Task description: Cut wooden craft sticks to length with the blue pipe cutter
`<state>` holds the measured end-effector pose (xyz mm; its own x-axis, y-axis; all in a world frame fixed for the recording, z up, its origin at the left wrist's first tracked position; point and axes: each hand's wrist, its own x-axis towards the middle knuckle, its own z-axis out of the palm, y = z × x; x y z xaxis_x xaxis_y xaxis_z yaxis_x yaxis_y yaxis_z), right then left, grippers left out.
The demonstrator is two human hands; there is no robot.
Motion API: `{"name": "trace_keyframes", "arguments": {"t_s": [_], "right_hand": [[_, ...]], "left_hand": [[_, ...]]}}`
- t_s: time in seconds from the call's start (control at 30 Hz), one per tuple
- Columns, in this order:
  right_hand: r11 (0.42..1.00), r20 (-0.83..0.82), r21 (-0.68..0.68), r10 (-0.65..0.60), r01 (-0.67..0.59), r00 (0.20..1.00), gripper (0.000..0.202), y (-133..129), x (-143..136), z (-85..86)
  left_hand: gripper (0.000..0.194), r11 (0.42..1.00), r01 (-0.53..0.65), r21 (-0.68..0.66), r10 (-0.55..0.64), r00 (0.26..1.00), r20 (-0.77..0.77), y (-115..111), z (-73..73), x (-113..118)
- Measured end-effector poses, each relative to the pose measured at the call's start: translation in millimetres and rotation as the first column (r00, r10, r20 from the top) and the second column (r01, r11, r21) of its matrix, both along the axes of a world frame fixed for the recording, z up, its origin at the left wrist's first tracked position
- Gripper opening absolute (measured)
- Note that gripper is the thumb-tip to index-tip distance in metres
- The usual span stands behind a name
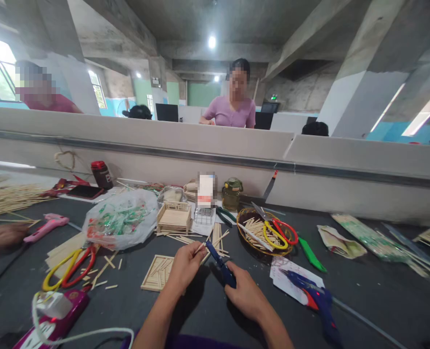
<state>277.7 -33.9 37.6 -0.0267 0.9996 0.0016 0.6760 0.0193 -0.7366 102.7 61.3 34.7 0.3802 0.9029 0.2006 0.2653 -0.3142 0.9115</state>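
In my right hand (242, 291) is a dark blue hand tool (220, 264), its narrow tip beside the fingers of my left hand (186, 264). Those left fingers are pinched around a thin wooden stick (199, 248). Just left of my left hand, a square stick tray (152, 283) holds short sticks. Loose sticks (218, 237) lie beyond my hands. A small wooden stick bed (174, 218) stands behind them. Farther right, a round basket (242, 230) holds cut sticks and scissors with red and yellow handles (278, 237).
A blue glue gun (314, 293) rests on paper at right. Scissors (69, 271), a plastic bag (120, 218) and a power strip (68, 310) lie left. Another person's hand (9, 237) is near a pink glue gun (48, 227). A green bottle (232, 194) stands behind. People are beyond the partition (200, 140).
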Motion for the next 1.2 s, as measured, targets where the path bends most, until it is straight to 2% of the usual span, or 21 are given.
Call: {"name": "trace_keyframes", "arguments": {"t_s": [0.1,0.23,0.43,0.7,0.93,1.07,1.2], "right_hand": [[1.000,0.043,0.007,-0.012,0.011,0.999,0.028,-4,4,4.4],[0.996,0.096,0.084,-0.031,0.023,0.995,0.042,-8,8,7.8],[0.975,0.118,0.218,-0.062,0.035,0.991,0.053,-5,10,3.9],[0.911,0.202,0.339,-0.315,0.236,0.927,0.050,2,20,-14.9],[0.891,0.264,0.282,-0.428,0.355,0.865,0.048,5,17,-11.8],[0.888,0.433,0.199,-0.459,0.414,0.776,0.048,5,14,-13.0],[0.909,0.566,0.166,-0.404,0.381,0.718,0.054,4,8,-16.4]], "left_hand": [[0.031,0.999,0.022,-0.033,-0.020,0.997,0.073,-3,7.7,2],[0.033,0.986,0.106,-0.128,-0.081,0.978,0.190,-7,18.2,3],[0.039,0.953,0.199,-0.230,-0.123,0.944,0.305,-11,18.4,3],[0.038,0.956,0.066,-0.284,0.008,0.967,0.254,-12,14.4,10],[0.037,0.937,-0.044,-0.347,0.146,0.951,0.272,-8,9.7,7],[0.038,0.942,0.002,-0.336,0.107,0.946,0.306,-9,12.3,6],[0.045,0.948,0.017,-0.318,0.097,0.936,0.339,-10,15.0,6]]}}
